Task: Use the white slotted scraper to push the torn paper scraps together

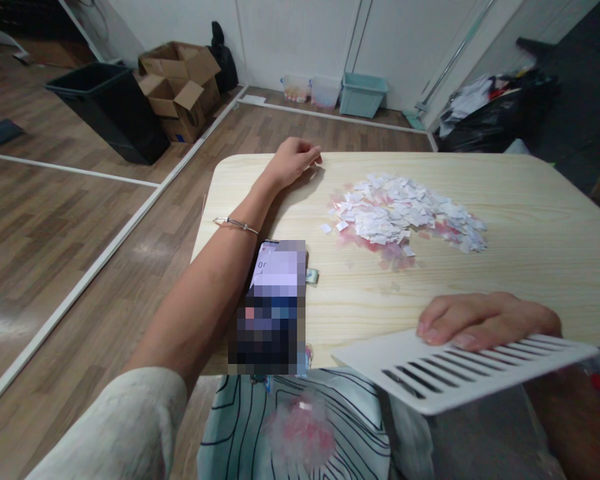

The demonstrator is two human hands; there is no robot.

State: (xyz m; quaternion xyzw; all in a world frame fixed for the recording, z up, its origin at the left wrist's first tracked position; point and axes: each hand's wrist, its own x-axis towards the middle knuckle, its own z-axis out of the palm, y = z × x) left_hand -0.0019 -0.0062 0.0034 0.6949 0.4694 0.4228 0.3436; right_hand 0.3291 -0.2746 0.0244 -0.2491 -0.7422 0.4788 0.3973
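My left hand (296, 161) rests on the far left part of the table (530, 233), its fingers loosely curled in and nothing seen in them. Near the front edge my right hand (490, 319) grips a white slotted plastic panel (410, 353), with the fingers over its top face; the thumb is hidden. The panel is tilted and juts out past the table edge. Between the two hands lies a heap of small white paper pieces (400, 210), mixed with pinkish clear film bits (367, 240). A phone (277, 273) lies beside my left forearm, partly blurred out.
A clear bag with pink contents (305, 430) sits on a striped light-blue cloth (230, 433) below the table edge. On the floor stand a black bin (115, 113), cardboard boxes (180, 87), a teal tub (363, 95) and black bags (500, 120).
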